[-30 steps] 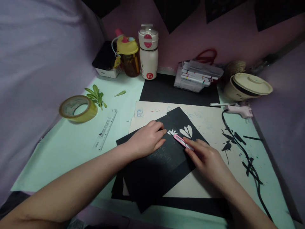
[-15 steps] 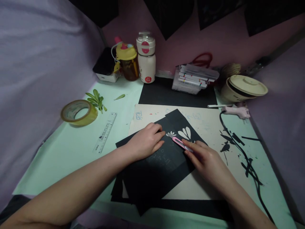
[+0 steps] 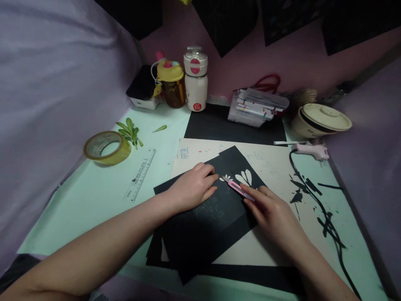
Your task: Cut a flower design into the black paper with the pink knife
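Observation:
A sheet of black paper [image 3: 200,234] lies tilted on a white board [image 3: 275,167], with white petal-shaped cut-outs [image 3: 244,177] near its upper right edge. My left hand [image 3: 194,188] rests on the paper, fingers curled and fingertips pressing beside the smaller cut-out. From the right, my right hand [image 3: 269,209] grips a pink craft knife [image 3: 238,189] between thumb and fingers. The knife's blade tip touches the paper at the small cut-out, close to my left fingertips.
Tape roll [image 3: 107,148], green leaves [image 3: 130,131] and clear ruler [image 3: 140,173] lie left. Bottles [image 3: 196,83], a pen case [image 3: 257,106] and a lidded bowl [image 3: 322,120] stand behind. Black scraps [image 3: 326,223] and a cable [image 3: 340,255] lie right.
The whole view has shifted slightly, so the objects behind sit a little lower and further right. Both hands keep nearly the same place, and the knife stays at the small cut-out.

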Tool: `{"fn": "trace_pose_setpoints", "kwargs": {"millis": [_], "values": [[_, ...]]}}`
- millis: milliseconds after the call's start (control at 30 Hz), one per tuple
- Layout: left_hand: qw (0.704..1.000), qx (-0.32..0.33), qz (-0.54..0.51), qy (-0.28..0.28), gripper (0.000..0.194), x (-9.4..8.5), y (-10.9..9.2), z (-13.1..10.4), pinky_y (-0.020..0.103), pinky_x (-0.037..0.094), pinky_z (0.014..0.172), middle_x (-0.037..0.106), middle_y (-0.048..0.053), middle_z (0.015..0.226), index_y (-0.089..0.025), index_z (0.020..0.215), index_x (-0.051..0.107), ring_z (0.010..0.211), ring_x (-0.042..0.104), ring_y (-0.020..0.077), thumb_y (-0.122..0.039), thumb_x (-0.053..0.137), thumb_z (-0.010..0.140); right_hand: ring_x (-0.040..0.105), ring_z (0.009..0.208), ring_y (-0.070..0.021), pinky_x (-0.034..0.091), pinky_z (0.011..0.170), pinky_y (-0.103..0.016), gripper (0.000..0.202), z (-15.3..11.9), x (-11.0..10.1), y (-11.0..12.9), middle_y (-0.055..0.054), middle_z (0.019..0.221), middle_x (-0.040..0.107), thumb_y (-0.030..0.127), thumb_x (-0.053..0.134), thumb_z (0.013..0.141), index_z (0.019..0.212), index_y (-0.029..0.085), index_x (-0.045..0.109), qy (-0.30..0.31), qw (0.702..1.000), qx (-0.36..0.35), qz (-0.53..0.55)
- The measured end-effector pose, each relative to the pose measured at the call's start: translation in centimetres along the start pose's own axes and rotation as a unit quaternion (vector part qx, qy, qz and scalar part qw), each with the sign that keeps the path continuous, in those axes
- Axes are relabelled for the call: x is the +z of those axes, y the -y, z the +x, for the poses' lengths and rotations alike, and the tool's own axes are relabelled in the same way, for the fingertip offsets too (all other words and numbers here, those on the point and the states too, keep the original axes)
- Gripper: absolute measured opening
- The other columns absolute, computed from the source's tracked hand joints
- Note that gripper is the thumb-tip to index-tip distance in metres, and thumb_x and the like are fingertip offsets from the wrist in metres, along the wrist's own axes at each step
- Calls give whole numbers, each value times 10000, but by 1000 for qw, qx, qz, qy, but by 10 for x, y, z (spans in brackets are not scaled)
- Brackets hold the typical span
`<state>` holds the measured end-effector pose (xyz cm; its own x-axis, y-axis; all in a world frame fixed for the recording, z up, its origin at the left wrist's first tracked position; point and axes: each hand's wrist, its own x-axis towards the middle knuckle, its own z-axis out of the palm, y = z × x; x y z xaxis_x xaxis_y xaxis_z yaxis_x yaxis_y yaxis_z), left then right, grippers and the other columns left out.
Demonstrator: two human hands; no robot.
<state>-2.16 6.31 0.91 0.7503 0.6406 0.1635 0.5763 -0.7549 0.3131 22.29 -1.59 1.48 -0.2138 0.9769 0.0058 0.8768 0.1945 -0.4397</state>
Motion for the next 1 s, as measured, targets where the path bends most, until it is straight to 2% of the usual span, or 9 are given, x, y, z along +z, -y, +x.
{"fn": "trace_pose_setpoints", "kwargs": {"millis": [200,400,533,633,833,1000], "values": [[999,-29,4,16,281,-3,0,0,451,456,944,575,102,1217,-180,1172,637,1146,497,273,-308,527,947,569,619,-166,409,496,-268,393,-2,-1,0,-46,870,567,331,409,986,1351,278,543,-20,992,-27,-119],[998,39,-43,26,292,-2,19,4,435,411,1056,577,88,1335,-174,1216,627,1280,468,252,-258,508,963,571,716,-184,466,586,-285,434,-2,-7,-1,-79,958,564,249,440,960,1391,248,499,-15,993,-47,-108],[993,65,-90,44,285,-4,31,6,426,407,1075,570,80,1357,-184,1213,633,1323,450,235,-203,525,950,558,777,-198,480,621,-294,448,-2,-13,-2,-99,980,547,173,421,942,1372,249,523,-5,990,-87,-111],[991,68,-108,44,281,-7,33,7,423,414,1070,577,65,1350,-204,1197,641,1327,451,226,-170,537,938,552,805,-203,484,646,-304,453,-3,-14,-4,-105,979,539,144,401,943,1362,252,537,0,988,-111,-110],[989,55,-121,57,285,-6,32,7,422,392,1090,561,73,1368,-190,1202,643,1340,436,237,-178,538,938,536,787,-199,481,637,-311,444,-2,-11,-7,-103,976,532,149,423,942,1356,258,544,-23,986,-117,-114],[990,52,-121,55,293,-5,33,7,406,384,1099,563,60,1368,-210,1207,641,1343,433,229,-165,541,935,532,795,-200,480,633,-309,444,-1,-10,-8,-102,968,531,139,421,942,1355,249,543,-18,986,-124,-113]]}}
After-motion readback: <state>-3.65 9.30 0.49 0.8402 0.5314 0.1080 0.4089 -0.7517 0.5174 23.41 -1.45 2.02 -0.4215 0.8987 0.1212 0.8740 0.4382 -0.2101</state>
